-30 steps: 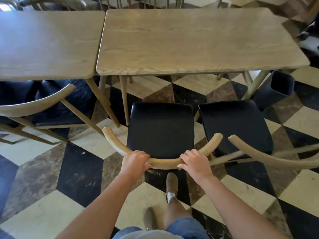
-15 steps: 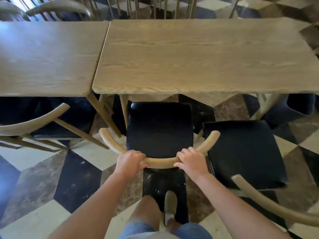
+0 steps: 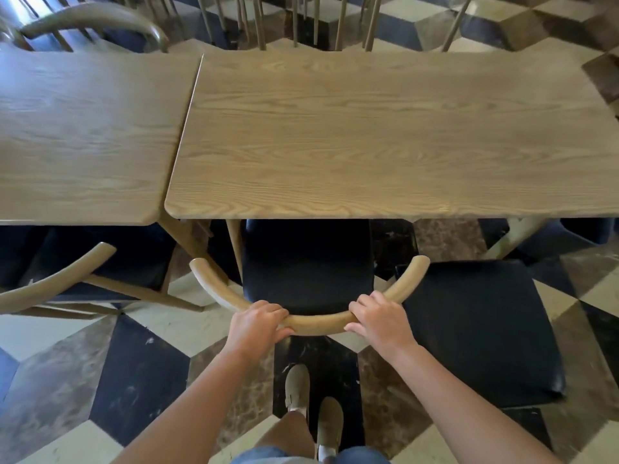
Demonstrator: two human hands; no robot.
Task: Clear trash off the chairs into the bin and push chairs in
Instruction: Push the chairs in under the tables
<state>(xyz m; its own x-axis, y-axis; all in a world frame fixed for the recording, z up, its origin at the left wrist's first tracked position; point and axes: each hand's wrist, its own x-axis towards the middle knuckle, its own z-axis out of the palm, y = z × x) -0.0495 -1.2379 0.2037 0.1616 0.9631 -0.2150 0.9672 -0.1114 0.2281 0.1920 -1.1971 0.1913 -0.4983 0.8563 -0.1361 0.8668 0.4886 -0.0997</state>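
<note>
Head view, items as I log them from the remote station.

1. Left hand (image 3: 256, 324): fingers curled over the top of the chair back (image 3: 315, 321), thumb under it, holding the rail left of its middle.

2. Right hand (image 3: 380, 321): fingers wrapped over the same rail right of its middle, thumb tip showing below. Both forearms run in from the bottom edge.

3. Chair: curved pale-wood back rail, ends pointing toward the counter; black seat (image 3: 306, 262) with its front part under the right counter's near edge, rear part in the open. I see nothing lying on the visible part of the seat.

4. Right counter (image 3: 385, 135): pale wood-grain top, bare. Left counter (image 3: 83, 128): same finish, set just beside the first with a thin seam between them.

5. Second chair seat (image 3: 482, 329): black, just right of the held chair, standing out from the counter on the floor; its top shows bare.

6. Left chair (image 3: 67, 279): curved rail and dark seat, partly under the left counter.

7. Bin (image 3: 569, 234): dark, at the far right beyond a counter leg, mostly hidden by the counter top.

8. Far chairs (image 3: 97, 20): backs and spindles beyond the counters.

9. Floor (image 3: 140, 373): black, cream and brown tiles. Two tan shoes (image 3: 296, 386) stand behind the held chair.
</note>
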